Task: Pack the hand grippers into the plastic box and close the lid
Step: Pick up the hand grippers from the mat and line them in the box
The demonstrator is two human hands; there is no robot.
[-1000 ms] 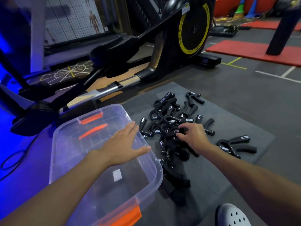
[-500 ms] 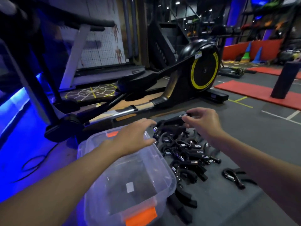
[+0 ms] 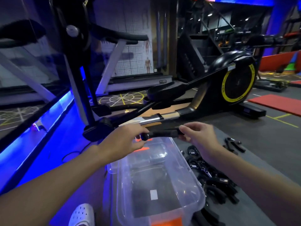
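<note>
Both our hands have come up off the floor since half a second ago: then our right hand was carrying one hand gripper (image 3: 162,133) away from the pile and our left was hovering over the box, and now the two meet on it. Fingertips of the right hand (image 3: 199,138) pinch one end of its black foam handle; those of the left hand (image 3: 125,141) close around the other end, by the round knob. We hold it level in the air, above the far end of the plastic box (image 3: 197,185).

Below it, that clear box looks closed, its lid (image 3: 153,170) seated, orange latches at both ends, and we can see nothing packed inside. To our right the pile of grippers (image 3: 213,178) lies on the grey mat (image 3: 260,157), with one more gripper (image 3: 234,145) lying apart, farther out.

So we judge the packing barely begun: the lid has to come off, every gripper go in, and the lid be latched.
</note>
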